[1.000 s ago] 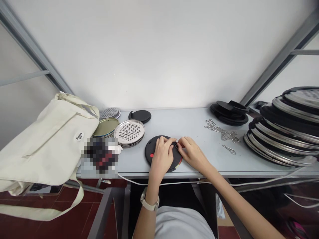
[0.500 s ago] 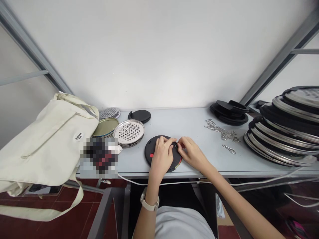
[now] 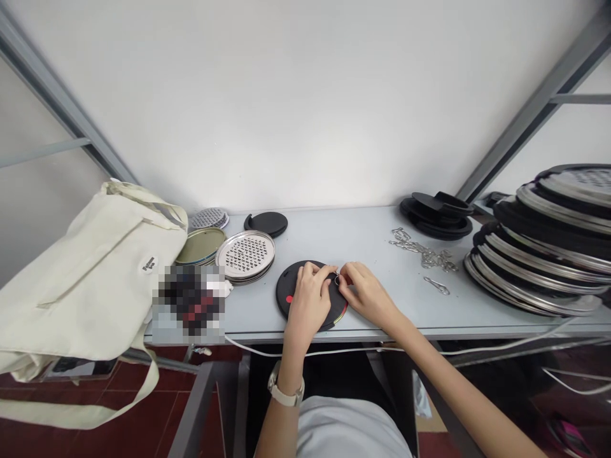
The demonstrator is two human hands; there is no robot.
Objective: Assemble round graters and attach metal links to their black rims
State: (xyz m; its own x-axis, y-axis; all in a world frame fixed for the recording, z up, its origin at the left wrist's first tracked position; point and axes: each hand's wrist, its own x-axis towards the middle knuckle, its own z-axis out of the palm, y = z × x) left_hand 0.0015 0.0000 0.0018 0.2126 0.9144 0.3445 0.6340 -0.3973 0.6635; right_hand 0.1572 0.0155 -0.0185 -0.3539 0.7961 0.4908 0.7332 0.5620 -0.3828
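A round black disc (image 3: 287,286) lies flat near the table's front edge, with a red dot and a coloured strip along its lower right rim. My left hand (image 3: 312,296) rests over it, fingers bent and pressing on its top, index finger and thumb reaching toward the upper right rim. At that rim my right hand (image 3: 360,289) pinches a small metal clip (image 3: 337,280), of which only a ring-like end shows. Its other end is hidden by my fingers. To the right lie a single silver spring hook (image 3: 436,285) and a loose pile of similar hooks (image 3: 424,253).
Perforated grater discs (image 3: 245,254), olive-coloured lids (image 3: 200,246) and a black cover (image 3: 267,224) sit at the left. A cream bag (image 3: 90,273) leans there. Black round parts (image 3: 436,222) and a tall stack of discs (image 3: 539,280) stand right. A white cable (image 3: 382,348) runs along the front.
The view has shifted very slightly. Both hands keep nearly the same position at the disc's upper right rim, with only small finger movement.
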